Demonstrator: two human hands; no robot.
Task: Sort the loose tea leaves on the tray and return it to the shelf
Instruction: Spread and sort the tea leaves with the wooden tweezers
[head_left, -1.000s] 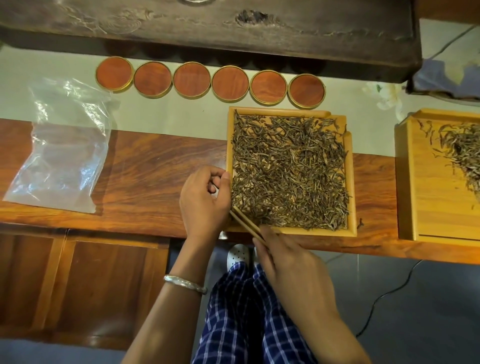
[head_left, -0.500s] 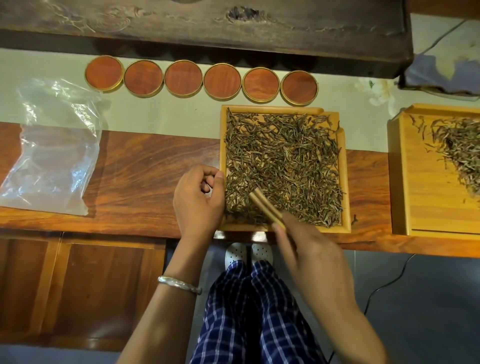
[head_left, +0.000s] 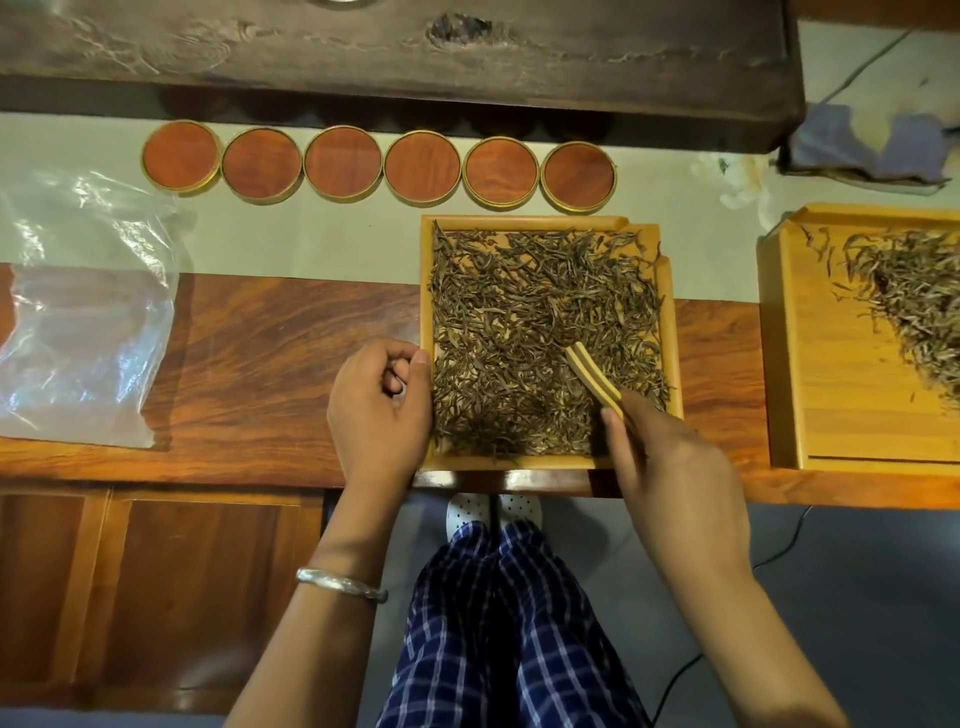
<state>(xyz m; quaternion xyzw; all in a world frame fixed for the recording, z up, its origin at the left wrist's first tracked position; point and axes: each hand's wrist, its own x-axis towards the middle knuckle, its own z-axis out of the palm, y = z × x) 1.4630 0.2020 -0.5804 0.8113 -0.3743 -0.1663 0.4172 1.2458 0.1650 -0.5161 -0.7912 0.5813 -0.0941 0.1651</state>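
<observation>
wooden counter (head_left: 260, 364) | right hand (head_left: 670, 467) holds tongs (head_left: 592, 376) over tea leaves (head_left: 519, 322)

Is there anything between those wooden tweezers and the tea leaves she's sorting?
Nothing visible. The right hand holds the bamboo tweezers with their tips right over the tea leaves in the open tray. The left hand rests beside the tray's left rim, out of the way.
</observation>
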